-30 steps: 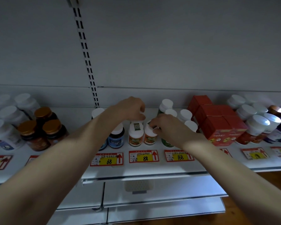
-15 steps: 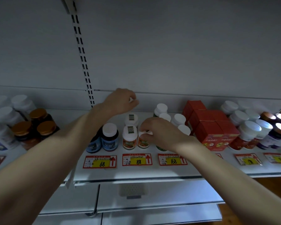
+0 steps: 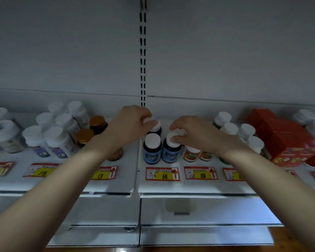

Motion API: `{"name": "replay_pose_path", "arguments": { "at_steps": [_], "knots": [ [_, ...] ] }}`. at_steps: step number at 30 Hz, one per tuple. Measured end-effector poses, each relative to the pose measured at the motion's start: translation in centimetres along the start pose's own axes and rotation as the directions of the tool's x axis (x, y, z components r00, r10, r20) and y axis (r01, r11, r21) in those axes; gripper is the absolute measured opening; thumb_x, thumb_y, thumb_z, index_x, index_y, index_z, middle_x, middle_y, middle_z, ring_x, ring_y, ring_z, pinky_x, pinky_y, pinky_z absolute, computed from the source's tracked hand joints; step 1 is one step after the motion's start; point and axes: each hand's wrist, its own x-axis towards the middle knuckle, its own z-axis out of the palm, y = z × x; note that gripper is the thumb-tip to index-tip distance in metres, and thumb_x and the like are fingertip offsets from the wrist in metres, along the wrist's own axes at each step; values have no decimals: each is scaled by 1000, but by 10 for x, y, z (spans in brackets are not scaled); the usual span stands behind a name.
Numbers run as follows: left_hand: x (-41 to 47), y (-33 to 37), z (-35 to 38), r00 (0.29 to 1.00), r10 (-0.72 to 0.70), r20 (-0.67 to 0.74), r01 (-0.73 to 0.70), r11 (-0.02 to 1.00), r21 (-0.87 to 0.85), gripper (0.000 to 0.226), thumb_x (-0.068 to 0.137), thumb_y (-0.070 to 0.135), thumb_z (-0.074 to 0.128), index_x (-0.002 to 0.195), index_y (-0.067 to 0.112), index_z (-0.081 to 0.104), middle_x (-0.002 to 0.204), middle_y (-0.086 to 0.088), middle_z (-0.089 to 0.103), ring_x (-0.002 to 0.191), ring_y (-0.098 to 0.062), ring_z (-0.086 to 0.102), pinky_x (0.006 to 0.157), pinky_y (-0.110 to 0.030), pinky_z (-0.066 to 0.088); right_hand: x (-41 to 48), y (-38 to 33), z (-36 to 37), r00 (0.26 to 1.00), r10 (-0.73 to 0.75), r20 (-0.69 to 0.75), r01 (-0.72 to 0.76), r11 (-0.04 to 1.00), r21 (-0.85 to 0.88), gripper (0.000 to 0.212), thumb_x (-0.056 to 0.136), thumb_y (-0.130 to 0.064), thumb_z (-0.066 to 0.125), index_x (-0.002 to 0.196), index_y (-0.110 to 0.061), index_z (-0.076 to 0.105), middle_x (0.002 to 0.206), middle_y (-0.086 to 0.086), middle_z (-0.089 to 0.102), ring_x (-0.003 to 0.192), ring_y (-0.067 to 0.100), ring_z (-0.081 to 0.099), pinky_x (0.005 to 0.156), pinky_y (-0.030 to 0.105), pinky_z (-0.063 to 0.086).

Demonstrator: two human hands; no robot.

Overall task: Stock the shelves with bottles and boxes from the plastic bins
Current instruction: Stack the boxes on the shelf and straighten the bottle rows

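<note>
My left hand (image 3: 131,124) grips the cap of the rear bottle (image 3: 156,129). My right hand (image 3: 195,133) pinches the cap of the blue-label bottle (image 3: 170,154). Both bottles stand on the shelf (image 3: 171,187).

shelf lip (image 3: 216,186) | red-yellow price tag (image 3: 162,174): "68" | neighbouring price tag (image 3: 200,173): "88"

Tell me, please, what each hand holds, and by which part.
The left hand grips the rear bottle by its cap; the right hand grips the front right blue bottle by its cap.
</note>
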Motion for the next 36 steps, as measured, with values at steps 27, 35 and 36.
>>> {"name": "replay_pose_path", "arguments": {
  "at_steps": [27,35,36],
  "knots": [
    [14,-15,10,995,-29,92,31,999,-16,43,88,40,57,108,3,63,95,-15,65,83,-24,57,76,-30,44,9,-7,15,981,141,135,-135,990,-48,54,86,-29,62,135,-18,42,130,7,50,116,21,48,87,28,38],
    [45,-14,21,901,-117,418,100,993,60,43,91,32,56,125,6,54,124,-12,56,108,-21,52,76,-18,34,3,-7,18,987,127,94,-122,991,-53,44,90,-21,57,132,-17,46,123,10,52,113,25,49,93,33,39],
    [46,-14,21,902,-117,416,98,993,65,42,91,31,56,124,5,55,123,-13,56,107,-22,53,77,-19,35,3,-7,18,988,125,91,-121,991,-51,43,90,-20,56,132,-17,45,124,10,52,113,25,49,93,32,38]
  ]
}}
